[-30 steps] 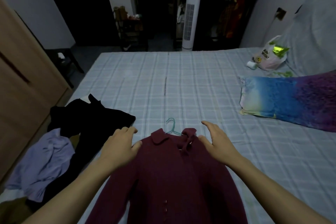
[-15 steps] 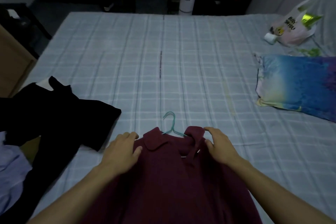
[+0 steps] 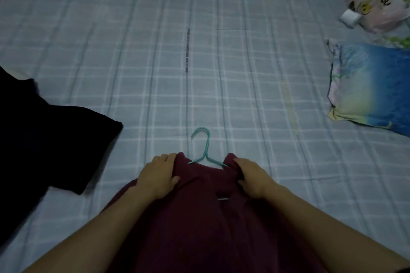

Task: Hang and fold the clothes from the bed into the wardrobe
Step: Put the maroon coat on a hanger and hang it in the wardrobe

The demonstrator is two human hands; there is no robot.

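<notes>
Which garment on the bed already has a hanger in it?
The maroon coat, with the teal hanger poking from its collar; the black garment to its left shows none.

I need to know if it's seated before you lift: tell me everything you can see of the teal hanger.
The teal hanger looks like thin coated wire. Its hook lies flat on the checked bedsheet, open end to the left. Both shoulders run under the collar of the maroon garment; a pale bit shows lower in the neck opening. The left hand and right hand grip the collar either side.
</notes>
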